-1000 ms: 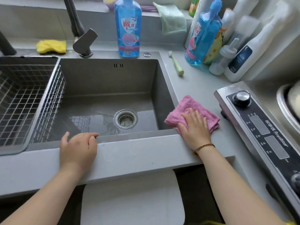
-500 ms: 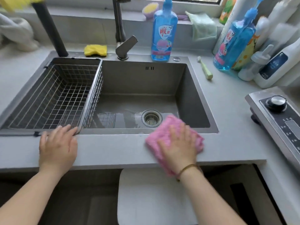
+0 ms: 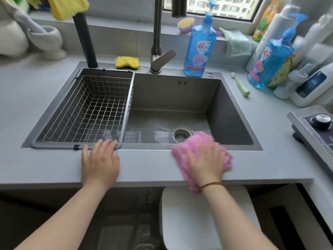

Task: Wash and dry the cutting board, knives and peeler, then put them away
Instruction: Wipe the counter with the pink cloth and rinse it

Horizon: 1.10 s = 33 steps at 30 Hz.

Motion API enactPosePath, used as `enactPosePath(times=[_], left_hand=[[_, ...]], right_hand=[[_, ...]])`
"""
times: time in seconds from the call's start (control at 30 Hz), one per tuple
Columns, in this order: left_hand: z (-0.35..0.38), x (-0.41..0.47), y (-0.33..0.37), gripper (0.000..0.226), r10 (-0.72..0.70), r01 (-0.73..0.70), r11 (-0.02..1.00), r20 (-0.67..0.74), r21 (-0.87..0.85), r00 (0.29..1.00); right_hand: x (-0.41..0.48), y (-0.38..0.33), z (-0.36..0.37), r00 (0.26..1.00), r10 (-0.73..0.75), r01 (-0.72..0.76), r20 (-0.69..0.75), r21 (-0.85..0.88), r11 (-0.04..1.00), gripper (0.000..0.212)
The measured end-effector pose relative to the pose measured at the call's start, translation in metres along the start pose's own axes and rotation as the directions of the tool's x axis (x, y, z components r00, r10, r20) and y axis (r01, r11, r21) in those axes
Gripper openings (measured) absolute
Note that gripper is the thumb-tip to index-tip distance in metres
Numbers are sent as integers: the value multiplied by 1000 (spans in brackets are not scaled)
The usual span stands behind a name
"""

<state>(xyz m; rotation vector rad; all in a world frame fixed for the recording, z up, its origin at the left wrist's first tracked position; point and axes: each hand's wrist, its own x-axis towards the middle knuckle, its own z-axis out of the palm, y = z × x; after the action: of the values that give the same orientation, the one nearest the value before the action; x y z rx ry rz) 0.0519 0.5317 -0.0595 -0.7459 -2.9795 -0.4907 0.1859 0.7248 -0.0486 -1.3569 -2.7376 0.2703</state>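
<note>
Fingers (image 3: 212, 150) of the right hand (image 3: 205, 163) lay spread flat, blurred, apparently pressing the pink cloth (image 3: 183, 159) onto the desk (image 3: 147, 166); left hand (image 3: 100, 163) rested open beside the sink (image 3: 234, 138).

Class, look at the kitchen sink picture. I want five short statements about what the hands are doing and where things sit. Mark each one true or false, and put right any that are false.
1. The right hand presses a pink cloth on the counter. True.
2. The left hand holds a sponge. False: it lies flat and empty on the counter edge; the yellow sponge sits behind the sink.
3. The wire basket holds knives. False: it is empty.
4. A green toothbrush lies right of the sink. True.
5. Water runs from the tap. False: no stream shows.
</note>
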Motion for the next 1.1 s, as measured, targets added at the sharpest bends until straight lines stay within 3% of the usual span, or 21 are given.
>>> enactPosePath(times=[0.07, 0.13, 0.17, 0.23, 0.27, 0.33, 0.4, 0.47, 0.5, 0.57, 0.67, 0.77, 0.8, 0.87, 0.93, 1.0, 1.1], left_hand=[[0, 0, -2, 66, -3, 2, 999, -15, -35, 1000], [0, 1, -4, 66, -9, 7, 998, -24, -63, 1000], [0, 1, -4, 66, -12, 11, 997, -21, -74, 1000], [0, 1, -6, 67, -10, 10, 997, -4, -78, 1000], [0, 0, -5, 67, -4, 5, 997, 6, -76, 1000], [0, 1, -6, 67, 6, -5, 997, 8, -77, 1000], [0, 1, -7, 66, 6, -6, 997, -8, -82, 1000], [0, 1, -7, 65, 11, -12, 997, -11, -78, 1000], [1, 1, -7, 65, 12, -13, 997, -15, -75, 1000], [2, 1, -7, 70, 25, -28, 997, -31, -77, 999], [1, 0, -9, 83, 44, -47, 994, -36, -95, 998], [-4, 2, -9, 71, 16, -17, 987, -7, -158, 1000], [-7, 2, -9, 68, 4, -4, 979, 2, -204, 1000], [-14, 0, -17, 70, -12, 8, 954, -9, -301, 1000], [-18, -7, -29, 78, -14, -8, 936, -60, -352, 998], [-24, -17, -48, 78, -90, 41, 933, -120, -359, 989], [-33, -26, -76, 77, -192, 124, 928, -167, -351, 967]], right_hand=[[-23, -52, 12, 963, -264, 263, 58, 31, 964, 79], [-37, -80, 14, 883, -412, 415, 223, 36, 909, 68], [-33, -77, 15, 857, -459, 456, 235, 70, 887, 63], [-23, -52, 12, 826, -558, 553, 74, 78, 829, 60], [-15, -30, 10, 847, -531, 532, -36, 53, 845, 57], [-1, 11, 4, 936, -310, 321, -166, 41, 946, 51], [1, 27, -5, 999, -13, 15, -44, 43, 999, 48], [-4, 16, -3, 992, 121, -121, 30, -10, 993, 53], [-6, 2, 0, 997, 77, -76, 30, -29, 997, 60], [-18, -38, 11, 987, -157, 158, 33, -13, 987, 76], [-47, -85, 19, 855, -504, 496, 124, 92, 864, 93], [-34, -73, 15, 774, -621, 610, 126, 118, 784, 89], [-24, -58, 14, 781, -621, 616, 65, 76, 784, 78], [-7, -29, 13, 865, -499, 501, -50, 31, 865, 68], [-3, -12, 7, 955, -293, 291, 33, 62, 955, 75], [-5, -26, 8, 973, -211, 210, 92, 18, 978, 66], [-32, -76, 16, 941, -324, 326, 100, -3, 946, 65]])
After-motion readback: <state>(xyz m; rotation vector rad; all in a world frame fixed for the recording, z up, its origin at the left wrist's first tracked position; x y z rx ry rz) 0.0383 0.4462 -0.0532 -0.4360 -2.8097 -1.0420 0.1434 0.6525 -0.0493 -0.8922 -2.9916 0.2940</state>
